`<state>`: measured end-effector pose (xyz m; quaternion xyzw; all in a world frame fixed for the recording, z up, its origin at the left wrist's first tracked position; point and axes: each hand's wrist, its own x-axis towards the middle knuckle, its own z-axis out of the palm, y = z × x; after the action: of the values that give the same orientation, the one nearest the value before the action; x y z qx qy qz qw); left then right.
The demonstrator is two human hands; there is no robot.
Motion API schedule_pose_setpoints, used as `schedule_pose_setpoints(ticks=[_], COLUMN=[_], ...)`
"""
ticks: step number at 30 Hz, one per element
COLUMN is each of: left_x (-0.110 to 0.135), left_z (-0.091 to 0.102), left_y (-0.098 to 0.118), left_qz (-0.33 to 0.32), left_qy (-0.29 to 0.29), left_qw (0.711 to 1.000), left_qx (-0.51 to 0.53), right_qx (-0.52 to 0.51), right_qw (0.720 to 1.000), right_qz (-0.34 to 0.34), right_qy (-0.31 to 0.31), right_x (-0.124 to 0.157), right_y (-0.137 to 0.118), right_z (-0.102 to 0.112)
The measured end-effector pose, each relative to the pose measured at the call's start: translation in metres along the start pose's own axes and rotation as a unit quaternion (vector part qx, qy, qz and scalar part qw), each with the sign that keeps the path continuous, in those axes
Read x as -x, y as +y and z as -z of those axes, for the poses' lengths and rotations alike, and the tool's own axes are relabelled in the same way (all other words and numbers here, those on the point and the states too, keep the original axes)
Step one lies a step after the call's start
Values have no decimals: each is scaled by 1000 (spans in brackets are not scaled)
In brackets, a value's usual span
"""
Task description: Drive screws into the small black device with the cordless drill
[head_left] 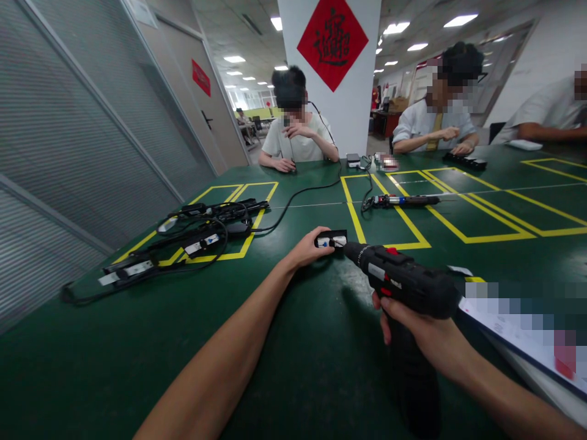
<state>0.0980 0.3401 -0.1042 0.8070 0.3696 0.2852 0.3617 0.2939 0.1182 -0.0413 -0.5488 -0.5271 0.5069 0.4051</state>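
Note:
My right hand [413, 324] is wrapped round the grip of a black cordless drill [408, 278] with red accents. The drill's chuck points left and away, its tip right at a small black box [339, 234] with a pale face showing blue marks. Gripping that box on its left side is my left hand [309, 249], thumb across the front. The box is held at the table's middle. Whether the drill's bit touches it I cannot tell.
Black cabled devices [220, 220] lie tangled at the left within yellow tape. A pen-shaped electric screwdriver [403, 200] lies beyond the drill. Papers [518, 330] rest at the right. Across the green table [183, 354] sit people, one [298, 134] facing me.

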Motion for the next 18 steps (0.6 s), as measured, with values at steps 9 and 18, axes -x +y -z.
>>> schedule_pose_setpoints(ticks=[9,18], left_x=[-1,1], left_z=[0,0], left_y=[-1,4], left_qz=[-8,5], left_qy=[-8,4], left_qw=[1000,1000], left_qx=[7,-7], right_qx=[0,-3], right_qw=[1000,1000], right_qz=[-6,-5], right_qy=[-1,2], right_x=[0,2], right_y=[-1,-2], right_z=[0,0])
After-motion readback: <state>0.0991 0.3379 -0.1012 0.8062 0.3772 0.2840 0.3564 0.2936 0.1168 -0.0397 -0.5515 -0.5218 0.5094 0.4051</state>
